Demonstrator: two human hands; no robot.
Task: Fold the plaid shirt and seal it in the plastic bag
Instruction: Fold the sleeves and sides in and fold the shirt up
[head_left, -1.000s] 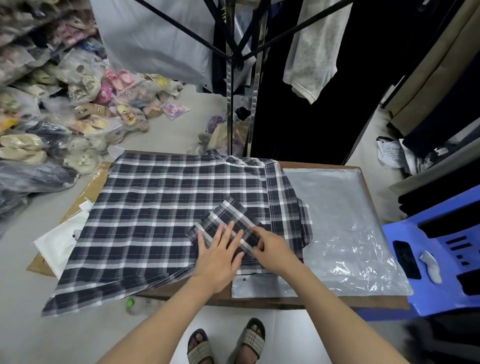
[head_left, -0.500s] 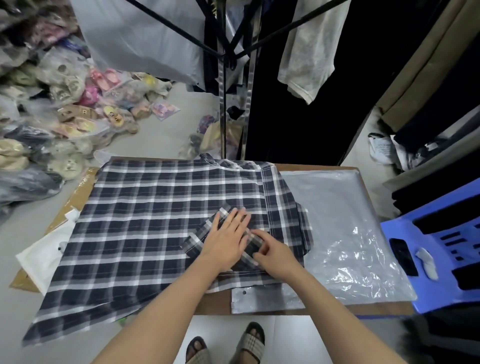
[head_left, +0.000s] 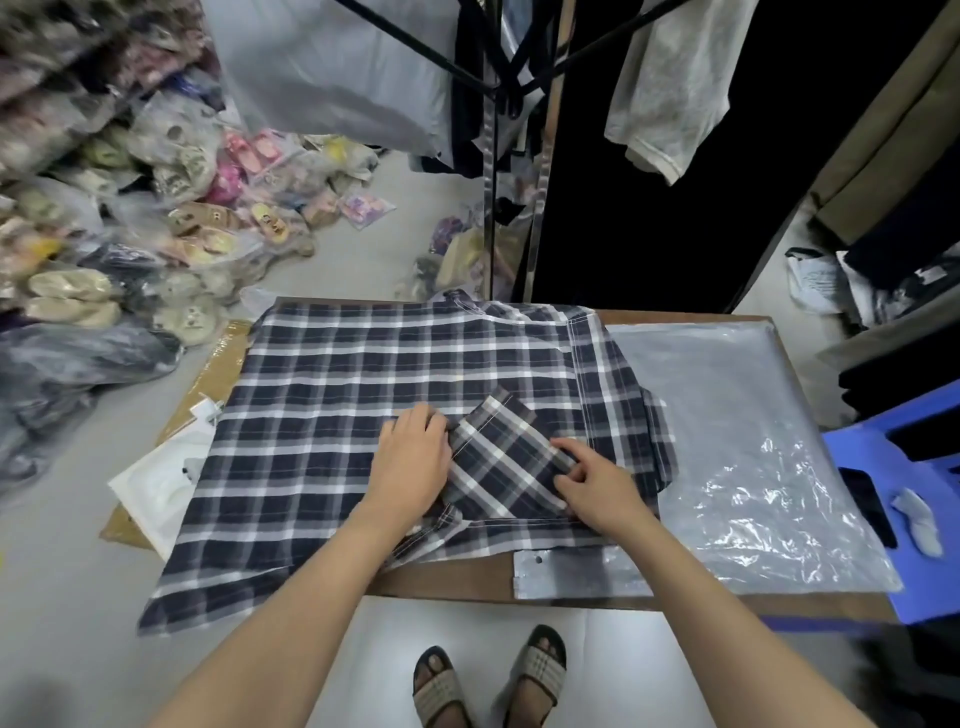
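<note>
Here, left hand (head_left: 413, 465) fingers flat, pressing plaid shirt (head_left: 322, 395), right hand (head_left: 597, 486) fingers curled, pinching folded sleeve (head_left: 506, 457).

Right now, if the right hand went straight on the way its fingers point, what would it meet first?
The folded sleeve, which the right hand grips, lies directly ahead; past it, probably the left hand, pressing the plaid shirt, though depth is unclear.

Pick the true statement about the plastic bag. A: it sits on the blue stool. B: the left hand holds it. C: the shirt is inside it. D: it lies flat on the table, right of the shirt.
D: the plastic bag lies flat on the table beside the plaid shirt.
</note>
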